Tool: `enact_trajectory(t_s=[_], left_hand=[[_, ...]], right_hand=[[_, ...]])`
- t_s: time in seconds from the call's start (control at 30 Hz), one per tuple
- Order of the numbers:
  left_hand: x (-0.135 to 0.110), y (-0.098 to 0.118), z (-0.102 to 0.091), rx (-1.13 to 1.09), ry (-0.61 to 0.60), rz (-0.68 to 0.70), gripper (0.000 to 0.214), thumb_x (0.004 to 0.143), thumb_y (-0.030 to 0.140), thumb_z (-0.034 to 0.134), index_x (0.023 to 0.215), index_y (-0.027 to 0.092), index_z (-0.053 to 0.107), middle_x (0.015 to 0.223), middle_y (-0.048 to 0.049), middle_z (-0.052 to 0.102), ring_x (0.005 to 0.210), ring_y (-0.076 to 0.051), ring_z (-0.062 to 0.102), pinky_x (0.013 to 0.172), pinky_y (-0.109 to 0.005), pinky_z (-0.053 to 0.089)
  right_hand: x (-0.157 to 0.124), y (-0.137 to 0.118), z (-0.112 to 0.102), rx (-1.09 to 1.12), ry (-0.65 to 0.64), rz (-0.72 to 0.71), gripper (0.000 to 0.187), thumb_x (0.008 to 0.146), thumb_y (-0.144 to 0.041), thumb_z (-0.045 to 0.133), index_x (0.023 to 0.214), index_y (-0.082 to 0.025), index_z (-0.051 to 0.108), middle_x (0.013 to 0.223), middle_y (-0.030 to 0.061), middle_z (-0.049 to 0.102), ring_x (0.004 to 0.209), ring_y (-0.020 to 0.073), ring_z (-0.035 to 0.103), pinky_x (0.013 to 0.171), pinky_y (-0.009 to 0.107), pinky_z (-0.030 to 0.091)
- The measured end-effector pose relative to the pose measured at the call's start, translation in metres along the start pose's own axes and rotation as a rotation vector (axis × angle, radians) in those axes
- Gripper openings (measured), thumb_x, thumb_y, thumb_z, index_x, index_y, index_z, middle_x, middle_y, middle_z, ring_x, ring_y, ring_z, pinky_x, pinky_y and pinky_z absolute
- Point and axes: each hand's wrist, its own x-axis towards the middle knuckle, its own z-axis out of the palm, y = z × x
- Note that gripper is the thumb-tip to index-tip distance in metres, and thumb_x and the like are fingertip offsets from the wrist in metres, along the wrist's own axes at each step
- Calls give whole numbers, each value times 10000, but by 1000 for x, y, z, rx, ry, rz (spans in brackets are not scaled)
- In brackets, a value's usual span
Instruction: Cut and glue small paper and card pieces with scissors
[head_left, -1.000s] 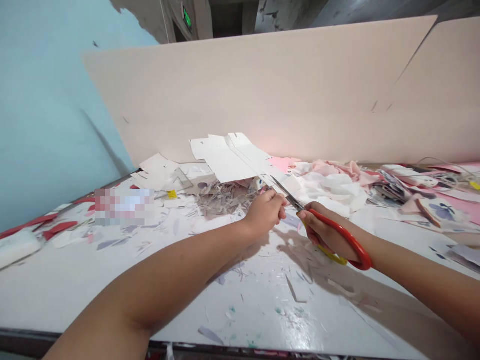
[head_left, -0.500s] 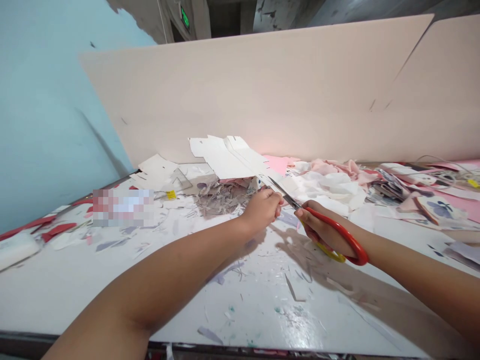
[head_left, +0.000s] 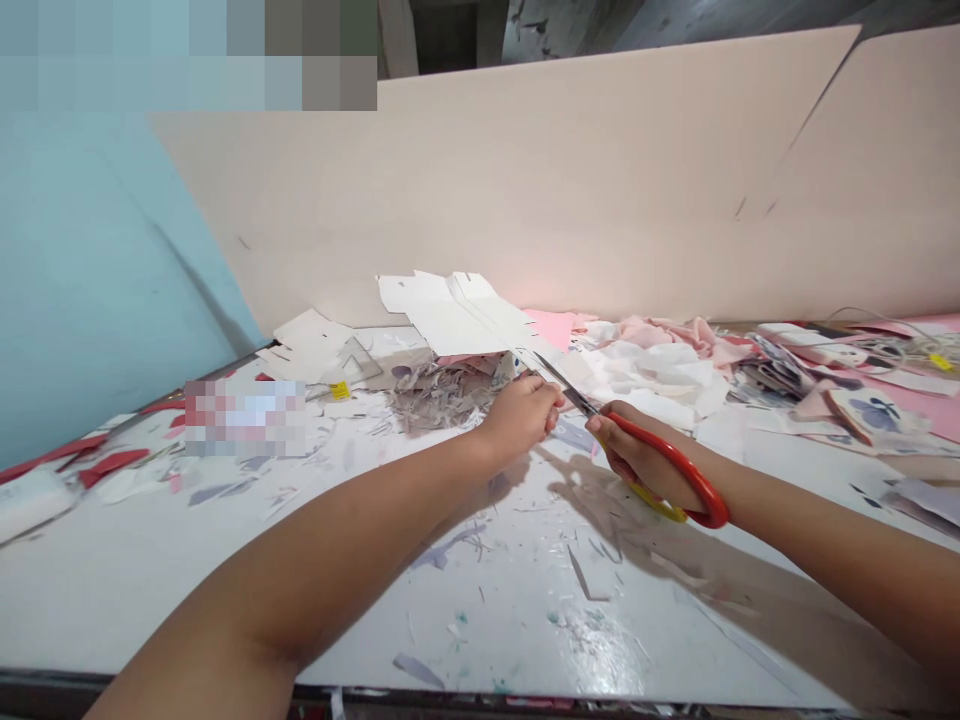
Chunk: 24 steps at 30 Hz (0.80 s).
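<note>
Head view: a white card sheet (head_left: 457,318) with notched edges is held up off the worktop (head_left: 150,570), its far end reaching toward the back and its near edge at the hands. The left hand (head_left: 521,415) has its fingers (head_left: 551,400) closed, pinching that near edge. Just to its right, the right hand (head_left: 641,458) has its fingers curled through the handles of red-handled scissors (head_left: 660,452), gripping them. The steel blades point up and left, meeting the sheet's edge beside the left hand; whether the blades are parted is too fine to tell.

Directly behind the left hand lies a heap of grey paper shreds (head_left: 442,395), and further white cut-outs (head_left: 315,345) lie to its left with a small yellow tag (head_left: 343,390) among them. Right of the sheet are crumpled white and pink fabric (head_left: 675,340), then printed pieces with a purple flower (head_left: 874,412). Red strips (head_left: 112,462) lie at the worktop's left end. Scraps and slivers litter the white surface near both forearms. A tall beige board (head_left: 525,170) stands along the back, with a blue wall (head_left: 75,250) on the left.
</note>
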Motion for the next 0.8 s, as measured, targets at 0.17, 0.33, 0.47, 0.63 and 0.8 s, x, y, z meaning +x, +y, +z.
enact_trajectory(t_s=[0.17, 0.33, 0.47, 0.63, 0.8], left_hand=[[1, 0, 0, -5, 5, -8, 157, 749, 247, 437, 607, 183, 459, 420, 57, 408, 353, -55, 344, 370, -198, 283], [1, -2, 1, -15, 24, 1, 165, 746, 243, 444, 592, 186, 462, 415, 60, 407, 345, -56, 348, 366, -200, 277], [4, -4, 1, -62, 63, -45, 155, 722, 204, 462, 569, 177, 467, 389, 57, 403, 329, -54, 340, 361, -200, 247], [14, -8, -10, -195, 148, -109, 141, 712, 140, 424, 575, 171, 425, 388, 74, 345, 308, -31, 267, 355, -184, 167], [21, -9, -23, -231, 139, -143, 117, 693, 121, 426, 589, 172, 409, 404, 77, 336, 307, -25, 253, 359, -179, 148]], right_hand=[[0, 2, 1, -9, 27, -31, 431, 833, -565, 332, 599, -204, 351, 510, -18, 469, 435, 95, 422, 509, 252, 370], [-2, 1, 0, 132, -22, 32, 390, 798, -580, 389, 669, -214, 353, 485, -46, 448, 338, 74, 358, 377, 226, 315], [-2, -1, -6, 162, -103, 26, 400, 770, -606, 422, 741, -209, 382, 523, -25, 525, 353, 83, 393, 372, 220, 331], [-6, 4, -10, 112, -195, 9, 502, 746, -690, 351, 661, -197, 404, 462, 0, 528, 336, 81, 368, 389, 231, 329], [-11, 7, -16, 63, -105, 39, 533, 723, -716, 353, 641, -195, 433, 482, 9, 556, 320, 68, 343, 363, 221, 301]])
